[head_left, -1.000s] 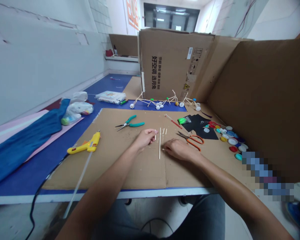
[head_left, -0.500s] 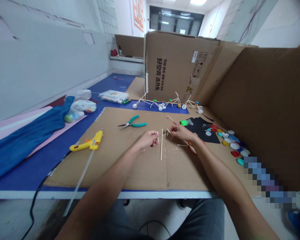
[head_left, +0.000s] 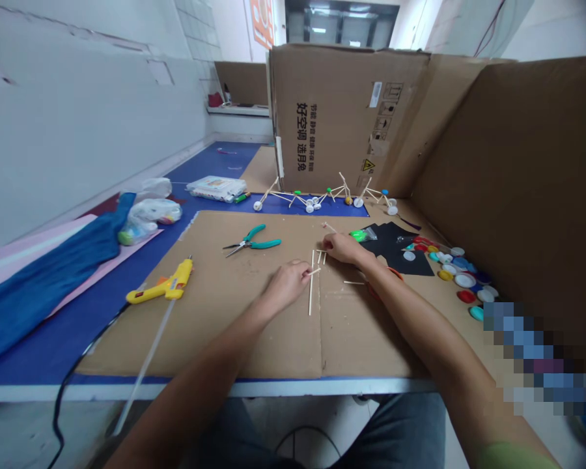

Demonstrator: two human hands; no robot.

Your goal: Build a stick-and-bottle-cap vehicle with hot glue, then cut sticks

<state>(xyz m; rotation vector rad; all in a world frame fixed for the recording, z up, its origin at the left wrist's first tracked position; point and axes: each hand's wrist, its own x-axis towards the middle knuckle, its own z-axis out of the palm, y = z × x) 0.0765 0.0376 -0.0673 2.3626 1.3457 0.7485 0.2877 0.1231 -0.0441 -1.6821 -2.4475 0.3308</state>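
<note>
1. Pale thin wooden sticks (head_left: 320, 257) lie on a brown corrugated cardboard sheet (head_left: 254, 339), around 12 o'clock from the hands. They look light, stiff and easily snapped; best pinched near the middle, not levered at the tips.
2. One long wooden stick (head_left: 311, 290) lies between both hands, pointing 12 to 6 o'clock.
3. Left hand (head_left: 287, 286): fingers (head_left: 301, 267) closed, pinching one short wooden stick (head_left: 316, 271).
4. Right hand (head_left: 344, 249): curled over the sticks; hold cannot be told.
5. Orange-handled scissors (head_left: 394, 273), 3 o'clock, partly under the right forearm (head_left: 400, 306), obstruct that side.
6. Teal-handled needle-nose pliers (head_left: 266, 243), 10 o'clock; yellow hot glue gun (head_left: 163, 291), 9 o'clock.
</note>
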